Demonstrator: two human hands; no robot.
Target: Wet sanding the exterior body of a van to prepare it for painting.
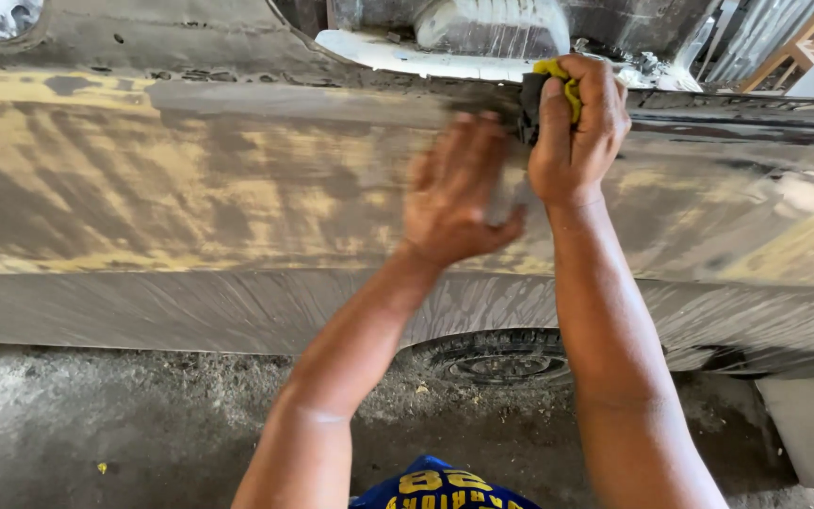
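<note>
A wet, sanded car body panel (190, 188) with yellowish filler patches and grey streaks fills the view. My left hand (454, 188) lies flat on the panel with fingers spread, blurred by motion. My right hand (577, 123) is closed around a yellow cloth (562, 80) and a dark sanding block (529, 104), pressed against the panel's upper edge just right of the left hand.
A tyre (506, 363) shows under the panel's lower edge. Rough concrete floor (96, 415) lies below. A white panel piece (407, 52) rests beyond the top edge. A wooden frame (807, 42) stands at the far right corner.
</note>
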